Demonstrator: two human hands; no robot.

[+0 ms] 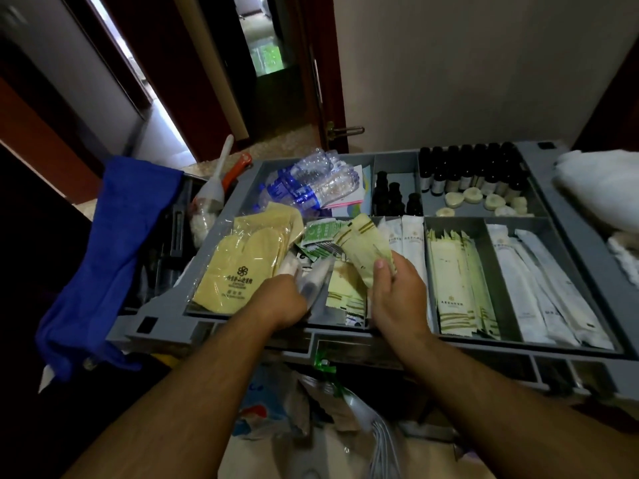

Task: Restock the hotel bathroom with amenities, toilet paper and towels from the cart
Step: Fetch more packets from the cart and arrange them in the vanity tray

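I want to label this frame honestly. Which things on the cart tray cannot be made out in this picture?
Head view only:
- Small print on the pale green sachets and white packets: too small to read.
- What the left hand grips: a blurred translucent wrapper, contents unclear.
- Labels on the dark bottles: too small, dim.
- White cloth at right: cut off by the frame edge.
- Items below the tray: hidden by both forearms.
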